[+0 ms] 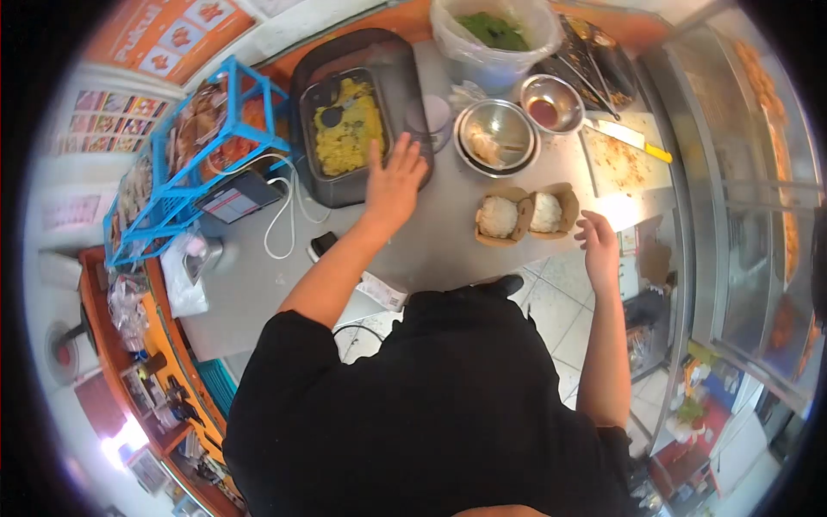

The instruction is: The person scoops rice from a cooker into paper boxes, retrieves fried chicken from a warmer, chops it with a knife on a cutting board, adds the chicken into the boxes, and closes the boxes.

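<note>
Over the right edge of a dark pan (409, 82) reaches my left hand (394, 183), fingers spread and holding nothing. Inside the pan, a metal tray holds yellow food (349, 129) with a dark utensil end in it. My right hand (599, 241) hangs just right of two open brown cardboard boxes, fingers apart, slightly curled and empty. White rice fills the left box (498, 216) and the right box (547, 213); the two stand side by side near the table's front edge.
Behind the boxes are stacked metal bowls (497, 138) and a bowl of dark red liquid (551, 104). A yellow-handled knife (629, 140) lies on a cutting board (627, 168). Blue baskets (226, 129), a tablet (239, 197) and a white cable are at left; a lined tub (500, 56) stands behind.
</note>
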Available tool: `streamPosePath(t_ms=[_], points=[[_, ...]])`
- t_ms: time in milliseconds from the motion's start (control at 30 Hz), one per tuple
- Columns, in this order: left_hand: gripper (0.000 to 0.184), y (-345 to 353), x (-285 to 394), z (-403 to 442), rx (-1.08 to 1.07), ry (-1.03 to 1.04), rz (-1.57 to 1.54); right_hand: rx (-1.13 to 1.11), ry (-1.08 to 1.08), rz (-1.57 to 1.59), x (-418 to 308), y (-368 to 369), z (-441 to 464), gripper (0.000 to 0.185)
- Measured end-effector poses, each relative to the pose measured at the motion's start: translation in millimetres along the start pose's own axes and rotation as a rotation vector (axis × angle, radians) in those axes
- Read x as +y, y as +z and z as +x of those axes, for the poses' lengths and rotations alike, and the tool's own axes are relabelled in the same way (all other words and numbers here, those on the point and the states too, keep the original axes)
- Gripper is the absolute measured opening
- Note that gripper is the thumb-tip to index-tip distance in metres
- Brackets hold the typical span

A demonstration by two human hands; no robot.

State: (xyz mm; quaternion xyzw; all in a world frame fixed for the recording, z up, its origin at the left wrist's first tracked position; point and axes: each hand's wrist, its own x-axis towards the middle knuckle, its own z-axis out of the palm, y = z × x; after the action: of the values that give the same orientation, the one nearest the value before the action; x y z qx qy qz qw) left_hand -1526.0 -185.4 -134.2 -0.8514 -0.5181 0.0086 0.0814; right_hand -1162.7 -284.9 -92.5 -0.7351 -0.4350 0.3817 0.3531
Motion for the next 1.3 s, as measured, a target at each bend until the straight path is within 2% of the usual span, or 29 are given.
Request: streamPosePath(t_ms=[167,200,233,267,333,400,433,467,533,600,633,700,733,800,867,900,967,1000,1067,1167,1200,1233,1267,1300], points=[[0.029,15.8,9.9,0.3,0.085,-0.049,-0.007,-0.38,-0.086,0.022,-37.0,43.9,11.7,0.026],[0.027,6.8,7.7,-2.5,0.139,-0.067,-0.244,-0.46,-0.062,0.012,-44.3,51.1,5.6,0.026],[0.025,-1.9,4.6,-4.7,0.2,-0.081,-0.483,-0.484,-0.014,0.039,-51.9,56.8,-0.7,0.025],[0.025,-10.9,-4.1,-9.1,0.208,-0.111,-0.486,-0.506,-0.026,0.019,-54.6,61.0,-2.0,0.025],[0.02,-23.5,-25.9,-25.9,0.395,-0.338,-0.553,-0.527,0.12,0.163,-49.4,64.7,-2.1,0.025],[0.018,-18.6,-44.4,-43.3,0.481,-0.473,-0.507,-0.499,0.119,0.187,-47.9,67.0,13.2,0.025],[0.018,-18.4,-51.0,-50.8,0.477,-0.459,-0.526,-0.496,0.026,0.085,-50.5,69.4,29.1,0.025],[0.017,-22.2,-55.2,-58.6,0.412,-0.481,-0.603,-0.491,-0.063,-0.018,-53.6,72.2,43.7,0.024],[0.017,-29.2,-48.5,-61.2,0.349,-0.491,-0.686,-0.387,-0.064,-0.152,-78.6,87.4,65.8,0.026],[0.013,-36.6,-29.4,-52.9,0.243,-0.408,-0.983,-0.316,-0.193,-0.458,-62.1,100.2,101.0,0.035],[0.013,-39.0,-20.9,-43.9,0.314,-0.288,-0.935,-0.305,-0.192,-0.463,-68.7,105.2,111.2,0.035],[0.014,-37.2,-12.5,-15.6,0.286,-0.222,-0.899,-0.195,0.005,-0.976,-80.4,114.6,120.4,0.046],[0.015,-34.8,-10.9,2.1,0.254,-0.163,-0.854,-0.185,0.008,-0.978,-79.9,114.7,122.0,0.046],[0.019,-15.0,-11.2,45.1,0.222,-0.143,-0.562,-0.205,0.142,-1.121,-74.3,117.0,126.9,0.053],[0.038,1.7,-16.6,93.1,0.012,-0.094,-0.355,-0.231,0.141,-1.109,-67.3,116.1,130.8,0.055],[0.038,11.5,-12.7,109.6,0.027,-0.107,-0.356,-0.239,0.16,-1.129,-62.4,116.7,134.3,0.055],[0.054,35.4,-4.0,139.8,-0.141,-0.116,0.073,-0.25,0.186,-1.141,-55.0,116.9,142.4,0.056],[0.054,44.8,-3.6,152.5,-0.133,-0.126,0.072,-0.254,0.2,-1.13,-56.5,116.1,142.1,0.056],[0.062,55.3,-0.8,175.6,-0.327,-0.148,0.182,-0.269,0.196,-1.093,-53.4,110.3,146.4,0.049],[0.062,60.2,-4.0,194.8,-0.443,-0.172,0.2,-0.309,0.214,-1.118,-42.5,98.0,161.6,0.046],[0.062,47.7,-7.2,198.7,-0.453,-0.164,0.21,-0.274,0.122,-1.105,-42.9,93.3,163.6,0.043],[0.063,33.6,-11.2,203.0,-0.598,-0.115,0.159,-0.24,0.031,-1.088,-42.8,89.3,164.6,0.04],[0.064,26.9,-12.8,205.5,-0.744,-0.067,0.107,-0.254,0.04,-1.076,-41.9,86.8,166.6,0.04],[0.066,32.4,-14.5,206.9,-0.746,-0.053,0.084,-0.206,-0.044,-1.017,-42.2,84.3,169.3,0.037]])
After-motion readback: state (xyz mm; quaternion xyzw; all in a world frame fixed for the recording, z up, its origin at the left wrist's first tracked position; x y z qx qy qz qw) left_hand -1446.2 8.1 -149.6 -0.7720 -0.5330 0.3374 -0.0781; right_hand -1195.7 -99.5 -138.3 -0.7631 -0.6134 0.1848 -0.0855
